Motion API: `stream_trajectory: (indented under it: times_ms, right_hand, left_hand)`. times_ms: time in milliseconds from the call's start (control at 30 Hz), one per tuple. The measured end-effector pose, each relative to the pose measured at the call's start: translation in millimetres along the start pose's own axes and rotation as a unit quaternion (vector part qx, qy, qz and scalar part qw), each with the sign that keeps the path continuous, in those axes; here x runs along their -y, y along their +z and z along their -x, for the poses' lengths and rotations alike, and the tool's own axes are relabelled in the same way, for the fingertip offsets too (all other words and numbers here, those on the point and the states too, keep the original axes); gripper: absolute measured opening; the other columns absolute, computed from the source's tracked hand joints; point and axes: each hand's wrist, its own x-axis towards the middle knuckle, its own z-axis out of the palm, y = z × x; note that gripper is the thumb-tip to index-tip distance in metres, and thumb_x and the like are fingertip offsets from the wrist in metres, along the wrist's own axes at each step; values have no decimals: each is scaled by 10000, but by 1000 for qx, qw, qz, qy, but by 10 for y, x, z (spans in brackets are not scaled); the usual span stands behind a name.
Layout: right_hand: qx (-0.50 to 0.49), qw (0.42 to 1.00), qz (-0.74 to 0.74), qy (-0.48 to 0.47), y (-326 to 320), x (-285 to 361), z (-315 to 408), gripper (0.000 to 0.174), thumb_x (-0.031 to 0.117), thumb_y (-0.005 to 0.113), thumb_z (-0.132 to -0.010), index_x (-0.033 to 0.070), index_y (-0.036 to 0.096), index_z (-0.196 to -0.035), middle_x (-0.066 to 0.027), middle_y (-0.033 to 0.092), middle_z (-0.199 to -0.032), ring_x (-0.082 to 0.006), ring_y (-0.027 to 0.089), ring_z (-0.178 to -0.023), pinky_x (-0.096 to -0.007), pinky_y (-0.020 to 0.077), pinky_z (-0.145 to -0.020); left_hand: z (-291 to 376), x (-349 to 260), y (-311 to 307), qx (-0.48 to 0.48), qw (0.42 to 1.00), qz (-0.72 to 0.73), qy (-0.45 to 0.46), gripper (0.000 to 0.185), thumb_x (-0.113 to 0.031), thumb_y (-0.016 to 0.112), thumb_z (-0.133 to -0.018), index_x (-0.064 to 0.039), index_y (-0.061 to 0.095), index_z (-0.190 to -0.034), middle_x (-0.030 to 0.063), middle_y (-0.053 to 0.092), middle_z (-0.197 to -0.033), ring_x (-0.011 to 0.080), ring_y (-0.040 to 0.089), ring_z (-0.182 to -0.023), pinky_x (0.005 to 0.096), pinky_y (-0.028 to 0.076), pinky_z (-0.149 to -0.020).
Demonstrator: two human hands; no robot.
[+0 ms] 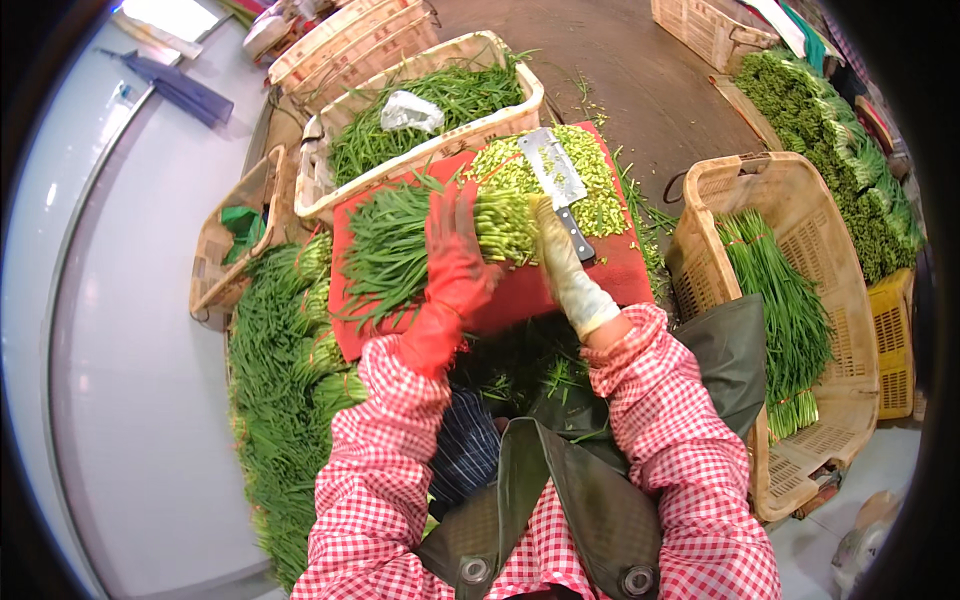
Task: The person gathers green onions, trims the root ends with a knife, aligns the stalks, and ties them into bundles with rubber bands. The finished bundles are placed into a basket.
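A thick bunch of garlic chives (pixel 397 240) lies across a red-covered board (pixel 615 266), leaves to the left and pale stems to the right. Over its middle lies my left hand (pixel 455 259) in a red rubber glove, fingers draped across the stalks and thumb on the near side. My right hand (pixel 562 259), in a stained whitish glove, is held flat against the stem ends; it is blurred and edge-on, so its finger spacing is hidden. Beside it a cleaver (pixel 555 169) rests on a heap of chopped stem ends (pixel 596 161), its black handle (pixel 576 234) towards me.
Behind the board stands a plastic crate (pixel 420 161) of loose chives with a clear plastic bag (pixel 412 112) on top. At right, another crate (pixel 847 315) holds tied chives (pixel 780 292). Tied bunches (pixel 277 390) are piled at left, beside a white wall (pixel 142 337).
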Motion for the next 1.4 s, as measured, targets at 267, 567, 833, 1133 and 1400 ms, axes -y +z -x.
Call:
stream_trajectory:
  times_ms: [267, 567, 833, 1133, 1400]
  right_hand:
    - [137, 981, -109, 79, 99, 116, 763, 410, 378, 538, -964, 46, 592, -1199, -60, 629, -1158, -171, 577, -1082, -348, 452, -930]
    - [206, 715, 525, -413, -161, 219, 1687, 636, 241, 697, -836, 14, 436, -1369, -215, 374, -1463, -357, 396, -1326, -427, 308, -1105]
    - [67, 877, 397, -263, -346, 569, 1791, 251, 20, 744, -766, 36, 647, -997, -78, 644, -877, -157, 626, -759, -270, 515, -683]
    - [123, 956, 265, -3, 102, 829, 1365, 143, 65, 587, -912, 6, 637, -1032, -9, 638, -796, -70, 531, -628, -214, 476, -616]
    - [115, 928, 347, -75, 28, 598, 1344, 329, 32, 765, -734, 28, 624, -1030, -14, 623, -857, -94, 577, -766, -247, 489, -705]
  left_hand:
    - [905, 250, 127, -79, 328, 801, -495, 678, -460, 641, -875, 6, 470, -1337, 154, 547, -1279, 313, 554, -1153, 490, 464, -967]
    - [697, 300, 462, -9, 284, 918, -278, 464, -376, 679, -864, -21, 627, -1158, 118, 678, -1102, 275, 658, -959, 420, 527, -894]
    - [697, 248, 5, -36, 359, 868, -342, 441, -374, 684, -862, -66, 612, -1170, 110, 685, -1069, 263, 679, -902, 434, 569, -813]
    - [766, 171, 250, -88, 375, 848, -365, 437, -361, 680, -869, -68, 604, -1184, 107, 678, -1076, 264, 664, -930, 431, 549, -838]
    - [718, 172, 257, -103, 365, 840, -389, 389, -305, 705, -860, -57, 627, -1149, 121, 691, -1017, 229, 687, -853, 395, 584, -747]
